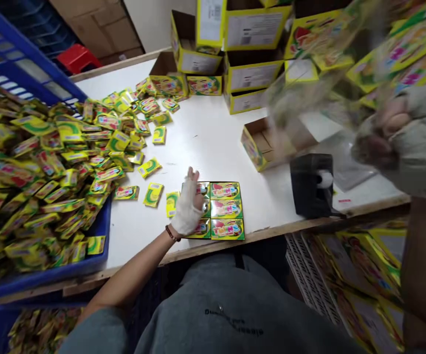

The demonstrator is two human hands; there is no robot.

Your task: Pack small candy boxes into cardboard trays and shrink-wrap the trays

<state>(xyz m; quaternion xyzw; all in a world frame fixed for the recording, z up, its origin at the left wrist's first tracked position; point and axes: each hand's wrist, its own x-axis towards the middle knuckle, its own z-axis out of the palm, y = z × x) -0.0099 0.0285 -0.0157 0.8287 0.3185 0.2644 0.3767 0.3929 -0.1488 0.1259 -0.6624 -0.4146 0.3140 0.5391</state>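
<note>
My left hand (189,206), in a white fingerless glove, lies flat with fingers stretched out on a neat block of green and yellow candy packets (225,209) near the table's front edge. My right hand (401,132), also gloved, is raised close to the camera at the right. Its fingers are closed on a clear plastic bag (309,83), which is smeared by motion. Loose packets (153,193) lie just left of the block.
A blue crate (43,270) heaped with packets fills the left side. Open yellow cartons (252,73) stack at the back, one small carton (260,145) mid-table. A black tape dispenser (312,184) stands at the front right. More printed packs sit below the table at right.
</note>
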